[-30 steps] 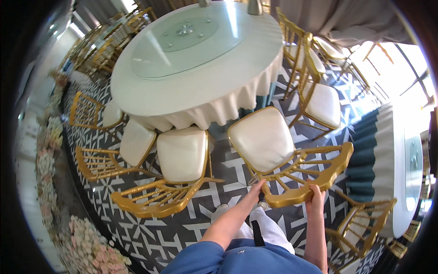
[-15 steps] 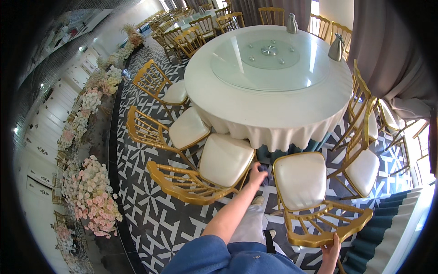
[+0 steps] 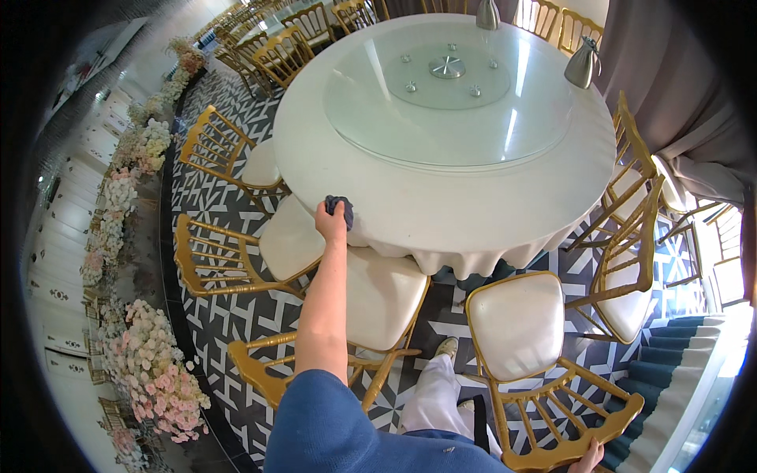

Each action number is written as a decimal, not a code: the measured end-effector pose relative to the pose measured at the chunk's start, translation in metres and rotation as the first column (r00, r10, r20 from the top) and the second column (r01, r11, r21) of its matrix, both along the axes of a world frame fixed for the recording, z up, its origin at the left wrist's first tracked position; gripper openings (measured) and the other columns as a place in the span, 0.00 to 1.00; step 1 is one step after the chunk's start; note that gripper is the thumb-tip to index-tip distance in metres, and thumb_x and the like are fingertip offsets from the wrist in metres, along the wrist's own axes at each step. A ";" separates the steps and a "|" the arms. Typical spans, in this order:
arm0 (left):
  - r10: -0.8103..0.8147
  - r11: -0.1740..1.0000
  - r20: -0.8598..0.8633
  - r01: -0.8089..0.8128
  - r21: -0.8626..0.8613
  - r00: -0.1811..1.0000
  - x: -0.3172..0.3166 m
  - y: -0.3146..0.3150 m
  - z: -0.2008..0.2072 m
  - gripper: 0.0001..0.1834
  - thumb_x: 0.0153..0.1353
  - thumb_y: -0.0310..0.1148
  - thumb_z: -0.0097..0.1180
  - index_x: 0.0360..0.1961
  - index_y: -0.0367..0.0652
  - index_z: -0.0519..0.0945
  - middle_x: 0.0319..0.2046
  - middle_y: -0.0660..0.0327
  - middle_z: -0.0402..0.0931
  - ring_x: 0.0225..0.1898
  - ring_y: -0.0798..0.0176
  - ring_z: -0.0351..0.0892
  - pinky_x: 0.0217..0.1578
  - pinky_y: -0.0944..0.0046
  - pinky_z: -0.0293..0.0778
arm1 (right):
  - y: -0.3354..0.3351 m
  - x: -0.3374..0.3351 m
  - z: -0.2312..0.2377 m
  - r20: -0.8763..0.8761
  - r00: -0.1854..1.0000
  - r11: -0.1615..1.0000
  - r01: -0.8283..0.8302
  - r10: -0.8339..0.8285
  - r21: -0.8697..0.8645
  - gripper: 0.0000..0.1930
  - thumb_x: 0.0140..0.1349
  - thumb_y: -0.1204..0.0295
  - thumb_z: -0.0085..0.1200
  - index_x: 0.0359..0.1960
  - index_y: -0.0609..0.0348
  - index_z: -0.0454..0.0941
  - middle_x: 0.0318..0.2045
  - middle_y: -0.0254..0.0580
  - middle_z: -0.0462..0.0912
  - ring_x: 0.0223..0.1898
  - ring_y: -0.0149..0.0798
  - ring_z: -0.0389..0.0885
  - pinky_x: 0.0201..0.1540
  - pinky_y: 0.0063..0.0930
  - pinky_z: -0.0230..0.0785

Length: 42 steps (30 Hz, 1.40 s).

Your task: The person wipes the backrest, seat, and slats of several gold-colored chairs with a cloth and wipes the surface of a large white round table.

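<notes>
My left hand [image 3: 331, 225] is closed around a crumpled dark cloth [image 3: 342, 206], at the near left edge of the round table [image 3: 441, 201] with its white tablecloth. The left arm reaches over a gold chair [image 3: 386, 303] with a white seat. Low on the right, my right hand [image 3: 588, 457] grips the top rail of another gold chair [image 3: 520, 323], whose seat faces the table. Part of that hand is hidden behind the rail.
A glass turntable [image 3: 363, 118] tops the table. Two metal jugs [image 3: 582, 65] stand at its far side. More gold chairs [image 3: 217, 256] ring it on both sides. Flower arrangements [image 3: 162, 370] line the left; grey curtains [image 3: 662, 87] hang at right.
My left hand, with the cloth, has risen from between the two near chairs to the table's edge, further left. My right hand stays on the chair back. The view has shifted closer to the table.
</notes>
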<state>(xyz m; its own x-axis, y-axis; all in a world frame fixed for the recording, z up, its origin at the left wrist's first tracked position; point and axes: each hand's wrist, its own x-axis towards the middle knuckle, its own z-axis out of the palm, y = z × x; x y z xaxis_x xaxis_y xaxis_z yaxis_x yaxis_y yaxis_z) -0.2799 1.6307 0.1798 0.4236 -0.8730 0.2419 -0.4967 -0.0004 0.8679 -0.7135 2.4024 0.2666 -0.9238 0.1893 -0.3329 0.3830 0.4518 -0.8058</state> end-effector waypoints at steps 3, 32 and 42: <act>-0.069 0.995 0.133 0.060 0.075 0.989 0.012 -0.030 -0.025 0.20 0.62 0.40 0.63 0.49 0.35 0.79 0.47 0.50 0.80 0.47 0.45 0.79 0.52 0.50 0.73 | -0.002 0.001 0.004 0.037 0.999 0.997 0.018 -0.020 0.069 0.22 0.58 0.67 0.67 0.48 0.75 0.80 0.44 0.55 0.82 0.37 0.47 0.79 0.40 0.41 0.77; 0.074 0.941 0.487 -0.223 0.254 0.870 0.088 -0.197 -0.058 0.17 0.60 0.32 0.58 0.49 0.36 0.76 0.55 0.50 0.74 0.57 0.40 0.67 0.56 0.44 0.65 | -0.015 0.002 0.028 0.244 0.970 1.000 0.013 -0.014 0.003 0.16 0.59 0.68 0.59 0.46 0.65 0.79 0.41 0.49 0.80 0.42 0.49 0.79 0.39 0.48 0.77; -0.742 0.505 0.481 0.861 -0.057 0.467 -0.048 -0.083 -0.041 0.17 0.52 0.23 0.61 0.45 0.36 0.77 0.44 0.48 0.76 0.48 0.41 0.71 0.49 0.46 0.70 | -0.015 0.017 0.030 0.269 0.963 0.993 0.050 -0.020 -0.107 0.22 0.60 0.65 0.59 0.53 0.65 0.76 0.45 0.47 0.81 0.44 0.49 0.80 0.44 0.44 0.77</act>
